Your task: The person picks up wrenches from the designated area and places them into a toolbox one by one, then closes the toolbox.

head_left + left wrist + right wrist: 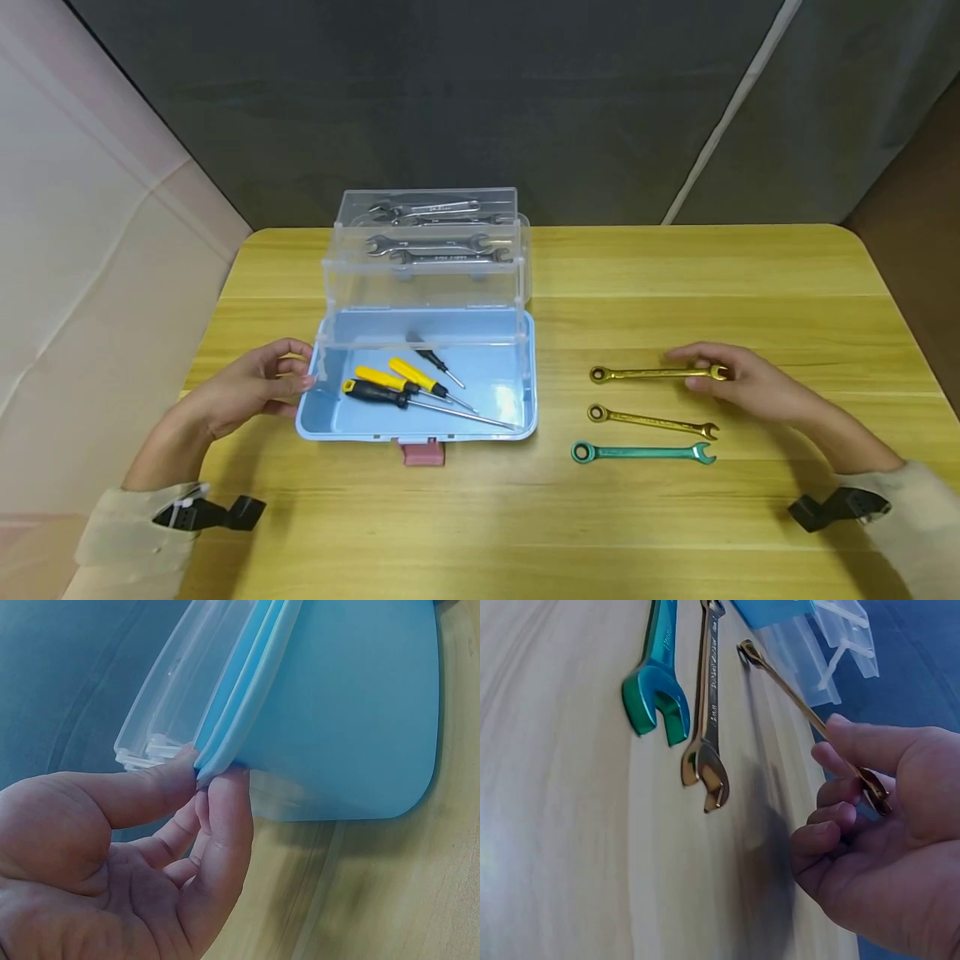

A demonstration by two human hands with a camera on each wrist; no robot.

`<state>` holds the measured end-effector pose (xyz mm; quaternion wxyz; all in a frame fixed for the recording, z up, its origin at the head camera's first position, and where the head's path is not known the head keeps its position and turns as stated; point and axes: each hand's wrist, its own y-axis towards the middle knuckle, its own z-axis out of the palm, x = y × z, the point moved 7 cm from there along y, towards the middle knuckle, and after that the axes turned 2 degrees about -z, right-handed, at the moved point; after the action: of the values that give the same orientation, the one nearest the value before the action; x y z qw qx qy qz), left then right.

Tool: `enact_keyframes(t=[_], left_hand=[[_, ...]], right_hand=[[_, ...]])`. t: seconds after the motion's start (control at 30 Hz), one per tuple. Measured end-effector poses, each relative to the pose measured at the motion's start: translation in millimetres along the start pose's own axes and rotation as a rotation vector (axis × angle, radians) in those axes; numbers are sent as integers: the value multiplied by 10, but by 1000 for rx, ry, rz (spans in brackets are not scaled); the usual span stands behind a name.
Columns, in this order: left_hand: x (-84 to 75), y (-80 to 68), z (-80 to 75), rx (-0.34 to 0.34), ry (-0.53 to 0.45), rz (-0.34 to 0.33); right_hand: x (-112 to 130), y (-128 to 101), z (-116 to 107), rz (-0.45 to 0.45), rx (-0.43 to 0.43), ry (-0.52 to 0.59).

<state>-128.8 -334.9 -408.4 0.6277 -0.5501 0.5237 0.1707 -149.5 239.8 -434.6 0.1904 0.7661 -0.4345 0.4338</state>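
At the left side of a light-blue toolbox (531,383), my left hand (251,383) pinches the rim between thumb and fingers; the left wrist view shows the grip at a corner of the rim. My right hand (753,387) holds a gold ratcheting combination wrench (645,374) near its open end, thumb on top and fingers curled beneath. In the right wrist view this wrench is tilted, its ring end pointing away over the table. Closer to me lie a second gold wrench (652,422) and a green wrench (641,452), roughly parallel.
Several screwdrivers with yellow or black handles (375,392) lie inside the toolbox. Its clear tiered trays (423,287) stand raised at the back, holding several silver wrenches (427,244). A pink latch (423,453) hangs at the front. A dark curtain (450,100) borders the table's far edge.
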Motion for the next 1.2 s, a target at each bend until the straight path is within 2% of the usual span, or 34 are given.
enact_keyframes(t=[0.27, 0.5, 0.73, 1.03, 1.2], left_hand=[[0, 1, 1, 9, -3, 22], [3, 4, 0, 10, -4, 18], [3, -1, 0, 5, -4, 14], [3, 2, -4, 8, -18, 14], [2, 8, -5, 15, -18, 19]], right_hand=[[-8, 46, 39, -44, -14, -13], [-25, 51, 72, 1, -13, 47], [-25, 73, 41, 53, -48, 122], [179, 172, -1, 38, -129, 183], [314, 248, -45, 40, -168, 162]])
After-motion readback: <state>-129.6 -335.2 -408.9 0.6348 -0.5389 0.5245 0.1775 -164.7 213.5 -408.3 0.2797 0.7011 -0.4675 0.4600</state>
